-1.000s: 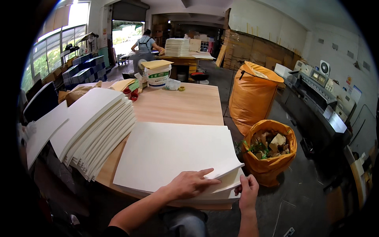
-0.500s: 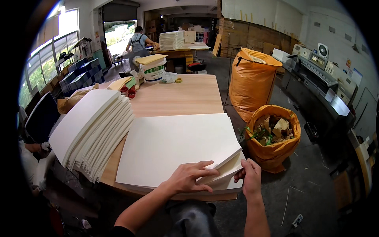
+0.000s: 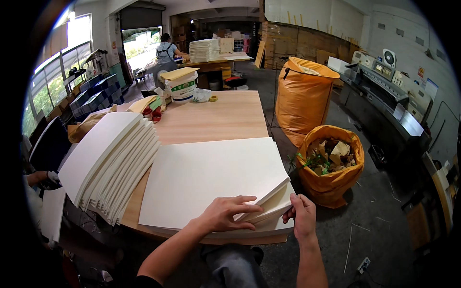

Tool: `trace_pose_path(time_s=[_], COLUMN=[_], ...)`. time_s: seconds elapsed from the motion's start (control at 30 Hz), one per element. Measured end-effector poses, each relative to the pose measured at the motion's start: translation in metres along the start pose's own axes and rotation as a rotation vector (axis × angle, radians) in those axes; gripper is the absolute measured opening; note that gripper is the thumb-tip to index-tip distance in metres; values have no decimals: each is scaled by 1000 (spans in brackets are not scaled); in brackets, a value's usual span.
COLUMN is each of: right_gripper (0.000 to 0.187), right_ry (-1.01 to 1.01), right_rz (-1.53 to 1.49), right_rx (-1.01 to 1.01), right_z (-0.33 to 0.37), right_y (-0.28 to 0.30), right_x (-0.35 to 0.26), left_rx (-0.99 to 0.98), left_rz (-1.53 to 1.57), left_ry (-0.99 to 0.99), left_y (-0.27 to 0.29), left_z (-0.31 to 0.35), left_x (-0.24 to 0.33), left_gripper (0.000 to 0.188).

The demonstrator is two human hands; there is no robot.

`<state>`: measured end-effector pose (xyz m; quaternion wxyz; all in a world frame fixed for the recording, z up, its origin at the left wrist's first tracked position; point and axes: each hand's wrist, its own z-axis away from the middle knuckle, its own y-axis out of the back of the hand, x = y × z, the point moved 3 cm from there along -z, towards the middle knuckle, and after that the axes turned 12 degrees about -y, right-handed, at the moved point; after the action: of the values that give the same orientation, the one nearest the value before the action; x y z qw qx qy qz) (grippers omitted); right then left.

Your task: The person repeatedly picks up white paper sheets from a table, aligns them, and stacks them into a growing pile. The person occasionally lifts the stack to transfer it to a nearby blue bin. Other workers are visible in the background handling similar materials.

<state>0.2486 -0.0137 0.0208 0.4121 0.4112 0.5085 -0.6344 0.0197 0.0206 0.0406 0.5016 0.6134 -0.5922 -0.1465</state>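
- White sheets [image 3: 206, 173] lie stacked on the wooden table's [image 3: 216, 115] near end, near-right corner raised.
- Left hand [image 3: 226, 214]: half open, thumb parted from fingers at the raised edge; grip unclear.
- Right hand [image 3: 302, 213]: curled, thumb and forefinger pinching a sheet corner.
- White bucket [image 3: 184, 92]: green label, print too small to read.

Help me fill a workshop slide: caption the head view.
Left hand and right hand at the parted corner of stacked white sheets on a tan table, a staggered pile alongside.
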Motion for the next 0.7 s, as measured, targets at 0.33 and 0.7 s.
trace_pose_path(time_s=[0.33,0.7], right_gripper=[38,33], right_ry=[157,-58], right_rz=[304,-99], right_rx=[223,10], right_z=[2,-2], right_y=[-5,-2], right_x=[7,-1], left_rx=[-9,76], left_rz=[-110,-99], left_ry=[-30,-72], left_y=[-5,-9], left_z=[-3,2], left_x=[1,3], left_gripper=[41,41])
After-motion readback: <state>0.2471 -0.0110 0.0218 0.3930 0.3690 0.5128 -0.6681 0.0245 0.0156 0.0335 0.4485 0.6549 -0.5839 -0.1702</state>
